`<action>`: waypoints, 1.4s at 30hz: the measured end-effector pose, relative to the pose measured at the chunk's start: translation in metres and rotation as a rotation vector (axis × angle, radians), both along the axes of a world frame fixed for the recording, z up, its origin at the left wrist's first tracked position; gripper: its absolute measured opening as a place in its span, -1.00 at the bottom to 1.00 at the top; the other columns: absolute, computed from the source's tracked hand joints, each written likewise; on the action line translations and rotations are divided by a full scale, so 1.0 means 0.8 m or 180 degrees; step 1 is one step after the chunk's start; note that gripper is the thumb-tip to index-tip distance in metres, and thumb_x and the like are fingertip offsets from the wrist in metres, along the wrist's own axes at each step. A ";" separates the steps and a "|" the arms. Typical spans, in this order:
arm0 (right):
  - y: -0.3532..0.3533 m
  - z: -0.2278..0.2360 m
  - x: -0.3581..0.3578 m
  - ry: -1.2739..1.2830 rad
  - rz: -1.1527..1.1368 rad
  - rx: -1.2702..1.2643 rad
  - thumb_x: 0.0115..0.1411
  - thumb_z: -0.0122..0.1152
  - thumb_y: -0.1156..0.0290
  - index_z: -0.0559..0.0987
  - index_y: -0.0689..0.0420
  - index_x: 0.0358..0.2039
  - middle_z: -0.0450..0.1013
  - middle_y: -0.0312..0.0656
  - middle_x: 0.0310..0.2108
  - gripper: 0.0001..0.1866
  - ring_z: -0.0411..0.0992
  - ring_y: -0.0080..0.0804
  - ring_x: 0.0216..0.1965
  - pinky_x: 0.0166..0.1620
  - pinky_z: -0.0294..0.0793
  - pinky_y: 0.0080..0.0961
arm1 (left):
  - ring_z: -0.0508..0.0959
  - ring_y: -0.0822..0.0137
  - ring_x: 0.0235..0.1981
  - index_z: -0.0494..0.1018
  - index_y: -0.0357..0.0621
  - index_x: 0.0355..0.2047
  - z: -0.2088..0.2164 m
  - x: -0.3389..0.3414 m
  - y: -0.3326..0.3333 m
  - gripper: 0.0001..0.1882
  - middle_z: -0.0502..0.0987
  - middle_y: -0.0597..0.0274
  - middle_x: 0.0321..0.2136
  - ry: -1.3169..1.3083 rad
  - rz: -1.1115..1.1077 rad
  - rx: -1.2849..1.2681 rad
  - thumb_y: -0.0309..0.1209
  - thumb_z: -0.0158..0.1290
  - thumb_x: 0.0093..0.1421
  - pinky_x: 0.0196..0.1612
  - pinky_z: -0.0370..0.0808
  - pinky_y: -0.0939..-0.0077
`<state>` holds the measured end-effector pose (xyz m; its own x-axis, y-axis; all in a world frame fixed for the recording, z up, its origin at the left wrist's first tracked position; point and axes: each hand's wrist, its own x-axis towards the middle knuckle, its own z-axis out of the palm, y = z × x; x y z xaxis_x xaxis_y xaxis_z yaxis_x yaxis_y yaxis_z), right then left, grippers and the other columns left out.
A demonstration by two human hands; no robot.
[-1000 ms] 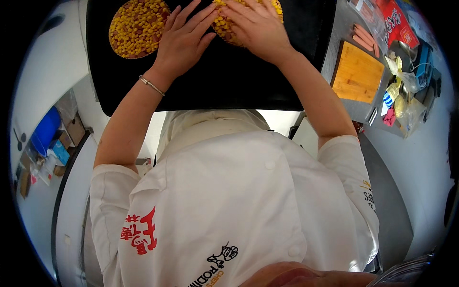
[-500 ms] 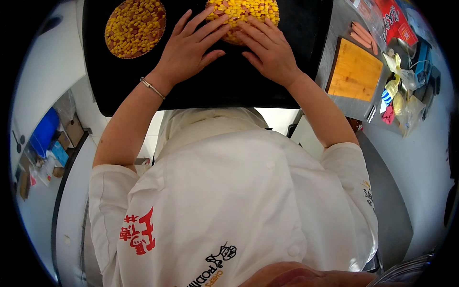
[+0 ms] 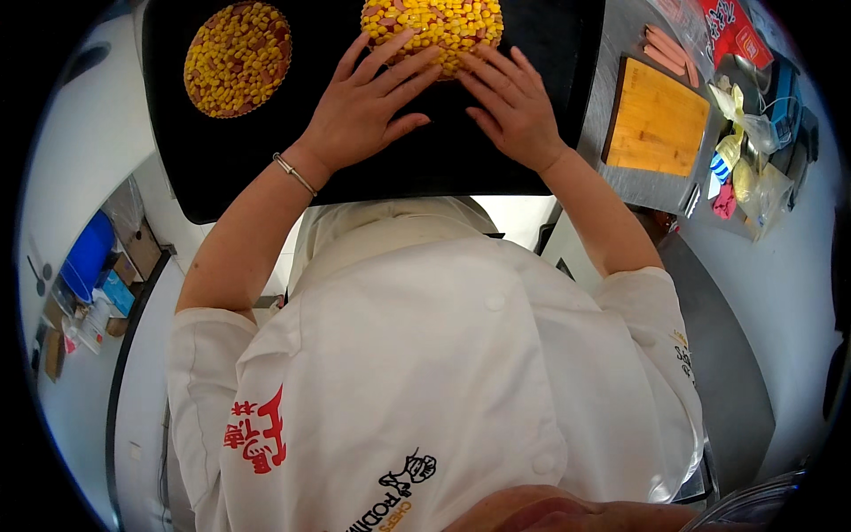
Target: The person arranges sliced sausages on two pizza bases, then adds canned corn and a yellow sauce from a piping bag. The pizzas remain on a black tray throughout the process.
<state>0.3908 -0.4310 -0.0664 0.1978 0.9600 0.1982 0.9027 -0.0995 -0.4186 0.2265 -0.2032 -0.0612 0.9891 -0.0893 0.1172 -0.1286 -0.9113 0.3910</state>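
A round pizza (image 3: 434, 27) topped with yellow corn and pink sausage pieces lies on a black baking tray (image 3: 337, 191), its far edge cut off by the top of the picture. My left hand (image 3: 368, 106) lies over its near left rim with the fingers stretched out. At the near right rim, my right hand (image 3: 514, 111) has its fingers spread, the tips touching or just beside the corn. Neither hand grips anything. A second corn-and-sausage pizza (image 3: 238, 60) sits on the same tray, left of my left hand.
Right of the tray, a wooden cutting board (image 3: 658, 117) lies on a metal counter (image 3: 612, 191), with several pink sausages (image 3: 670, 53) behind it. Further right are a red package (image 3: 737, 35) and crumpled plastic bags (image 3: 753, 182). A blue container (image 3: 89, 257) stands low at the left.
Both hands have drawn slightly toward me and outward, from over the corn topping to the pizza's near rim. More of the topping shows. The camera view has shifted a little.
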 end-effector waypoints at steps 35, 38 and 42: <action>-0.004 -0.008 0.015 -0.0236 -0.0435 0.0081 0.20 0.42 0.25 0.58 -0.07 0.20 0.41 -0.35 0.30 -0.48 0.23 -0.25 0.39 0.40 0.13 0.01 | 0.20 0.03 0.41 0.44 -0.10 0.25 0.040 0.061 0.006 -0.36 0.39 0.16 0.30 0.0217 -0.0089 -0.0248 -0.12 0.25 0.22 0.47 -0.01 -0.11; 0.005 -0.009 0.018 -0.0273 -0.0474 0.0108 0.20 0.43 0.22 0.57 -0.07 0.21 0.41 -0.36 0.30 -0.46 0.23 -0.25 0.39 0.41 0.12 0.03 | 0.21 0.01 0.41 0.44 -0.11 0.25 0.035 0.063 0.010 -0.36 0.39 0.15 0.30 0.0199 -0.0134 -0.0178 -0.13 0.26 0.21 0.46 0.00 -0.13; 0.030 0.015 0.030 -0.0087 -0.0649 -0.0028 0.21 0.36 0.30 0.56 0.08 0.17 0.41 -0.20 0.27 -0.49 0.23 -0.08 0.38 0.41 0.10 0.09 | 0.21 0.00 0.41 0.44 -0.11 0.25 0.026 0.067 0.002 -0.35 0.38 0.15 0.31 0.0150 -0.0141 -0.0321 -0.15 0.27 0.19 0.46 0.00 -0.14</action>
<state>0.4145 -0.4072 -0.0547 0.3830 0.9023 0.1978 0.8744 -0.2851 -0.3926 0.2800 -0.2017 -0.0403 0.9891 -0.1230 0.0811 -0.1471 -0.8608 0.4872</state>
